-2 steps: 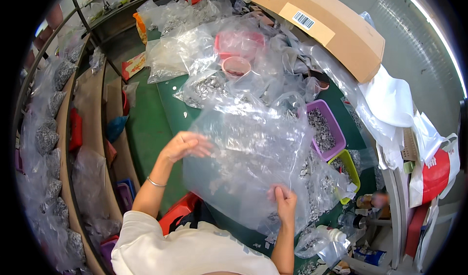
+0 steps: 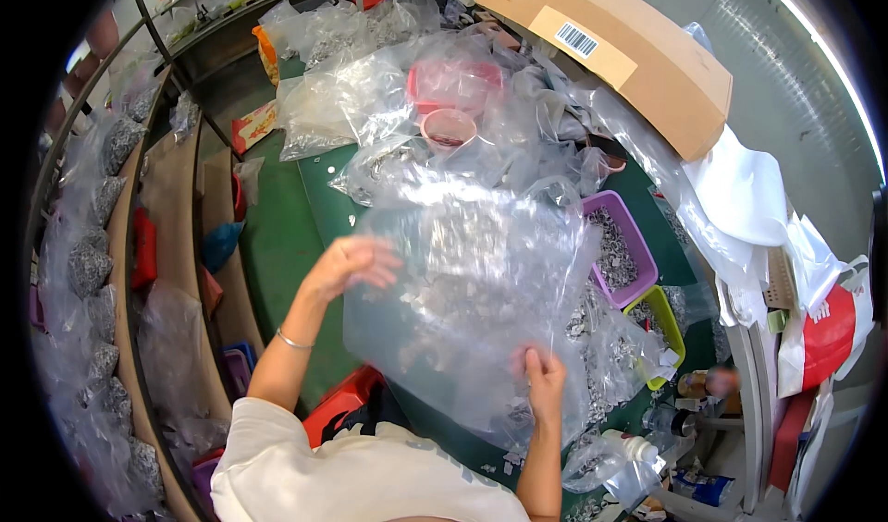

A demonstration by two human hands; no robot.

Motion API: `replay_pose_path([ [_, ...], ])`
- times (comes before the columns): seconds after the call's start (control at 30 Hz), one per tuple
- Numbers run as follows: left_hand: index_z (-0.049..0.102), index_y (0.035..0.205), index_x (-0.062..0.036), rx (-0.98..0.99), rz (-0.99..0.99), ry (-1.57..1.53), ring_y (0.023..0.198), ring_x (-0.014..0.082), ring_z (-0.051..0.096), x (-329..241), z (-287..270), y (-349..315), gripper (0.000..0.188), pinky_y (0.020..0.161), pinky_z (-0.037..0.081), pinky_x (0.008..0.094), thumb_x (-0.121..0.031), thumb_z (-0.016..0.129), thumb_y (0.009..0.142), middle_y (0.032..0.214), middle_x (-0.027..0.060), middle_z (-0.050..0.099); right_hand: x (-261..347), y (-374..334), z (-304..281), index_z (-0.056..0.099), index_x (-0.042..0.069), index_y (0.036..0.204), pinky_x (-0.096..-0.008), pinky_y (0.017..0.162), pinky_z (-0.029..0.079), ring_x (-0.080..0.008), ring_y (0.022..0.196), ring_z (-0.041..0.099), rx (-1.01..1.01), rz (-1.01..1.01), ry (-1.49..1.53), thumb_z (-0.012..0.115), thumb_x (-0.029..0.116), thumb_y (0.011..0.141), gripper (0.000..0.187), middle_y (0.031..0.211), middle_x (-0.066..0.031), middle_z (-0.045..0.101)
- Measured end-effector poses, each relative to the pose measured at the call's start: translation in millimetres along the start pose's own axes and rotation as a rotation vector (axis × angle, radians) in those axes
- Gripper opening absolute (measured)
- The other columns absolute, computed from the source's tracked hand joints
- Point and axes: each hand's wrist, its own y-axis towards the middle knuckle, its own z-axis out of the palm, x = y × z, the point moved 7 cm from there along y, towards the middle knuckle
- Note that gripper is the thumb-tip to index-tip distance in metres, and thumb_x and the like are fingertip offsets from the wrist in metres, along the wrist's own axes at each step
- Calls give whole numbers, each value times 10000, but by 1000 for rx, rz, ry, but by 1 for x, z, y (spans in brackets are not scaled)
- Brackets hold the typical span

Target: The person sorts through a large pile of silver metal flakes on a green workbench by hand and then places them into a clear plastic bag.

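Observation:
A large clear plastic bag (image 2: 444, 309) spreads flat in front of me above the green table, with small metal pieces showing through it. My right hand (image 2: 544, 381) pinches its near right part between thumb and fingers. Over the bag's left edge is my left hand (image 2: 356, 265), its fingers stretched out and slightly blurred, gripping nothing that I can see. Right of the bag stand a purple bin (image 2: 649, 261) and a lime-green bin (image 2: 678, 337), both holding small metal parts.
Clear bags of metal parts (image 2: 388, 166), a pink cup (image 2: 449, 126) and a red bin (image 2: 425, 85) crowd the far table. A cardboard box (image 2: 666, 83) lies at the far right. Shelves (image 2: 166, 245) with filled bags line the left; bottles (image 2: 666, 420) stand near right.
My left hand has shifted slightly up over the bag's left edge. The bag's sheet has flattened and its glare has moved; my right hand keeps its hold.

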Motion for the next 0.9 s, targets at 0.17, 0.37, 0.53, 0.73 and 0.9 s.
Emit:
replay_pose_path([
  [0.17,381,1302,29,-352,232,-100,921,240,651,-83,-76,87,438,750,565,310,-193,483,938,1182,224,561,49,44,16,454,-27,1250,-261,784,446,-133,847,561,-50,-149,110,509,81,920,351,989,-94,614],
  [0.37,165,1338,98,-766,336,-460,1042,410,572,-87,-160,175,454,848,529,430,-46,323,938,1283,323,420,10,32,5,512,-30,1178,-271,803,456,-144,856,582,-94,-30,11,532,59,900,293,953,-98,627],
  [0.53,148,1366,29,-881,596,-603,1106,457,513,-64,-197,267,455,914,478,487,-16,276,931,1265,329,429,-12,-4,-32,510,-37,1175,-303,873,437,-181,942,579,-294,-31,-105,576,37,859,331,1016,-126,610],
  [0.73,281,1371,-40,-863,853,-730,1128,411,500,-58,-219,327,441,970,436,472,-11,318,932,1289,285,434,9,-39,-47,584,-32,1109,-296,803,463,-177,878,573,-691,77,-307,559,69,881,251,951,-105,615],
  [0.9,356,1335,10,-942,693,-647,1158,295,485,2,-264,334,433,987,405,381,-17,429,909,1304,200,444,10,-59,-61,589,-32,1104,-352,820,463,-232,901,580,-800,-65,-474,585,103,881,261,986,-135,623],
])
